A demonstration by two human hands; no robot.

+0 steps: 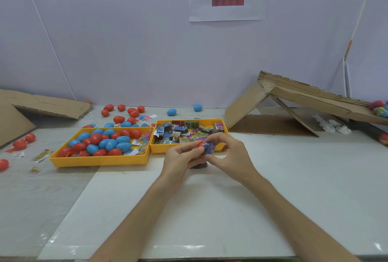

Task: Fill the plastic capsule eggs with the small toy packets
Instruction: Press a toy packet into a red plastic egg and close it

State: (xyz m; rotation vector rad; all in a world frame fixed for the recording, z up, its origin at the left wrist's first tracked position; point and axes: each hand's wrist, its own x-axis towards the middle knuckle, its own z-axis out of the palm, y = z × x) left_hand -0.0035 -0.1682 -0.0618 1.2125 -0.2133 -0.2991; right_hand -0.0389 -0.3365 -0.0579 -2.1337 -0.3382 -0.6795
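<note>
Gripping a red capsule egg (201, 144) in left hand (180, 157), fingers curled round it, just above desk (210, 209), in front of packet tray (160, 150). Pinching a blue-purple toy packet (210, 147) w/ right hand (227, 152), thumb + fingertips closed on it, pressed against egg's open side. Can't tell depth of insertion, nor any hinged second half: hidden by fingers.

Handling, as a guess:
- **Egg:** prob. light, thin hard plastic, smooth + rounded, so likely slippery. Best cradled round widest part, not squeezed at rim, else risking flex or a pop-out from the grip.
- **Packet:** prob. v. light, crinkly film, soft, likely springing back after folding. Best taken at edges, then pushed in by its middle w/ one fingertip to tuck corners below rim.
- **Risk:** a corner caught in the seam, blocking the snap-shut.

More eggs, red + blue, in egg tray (98, 162) at left & loose on desk beyond. More packets heaped in packet tray.
</note>
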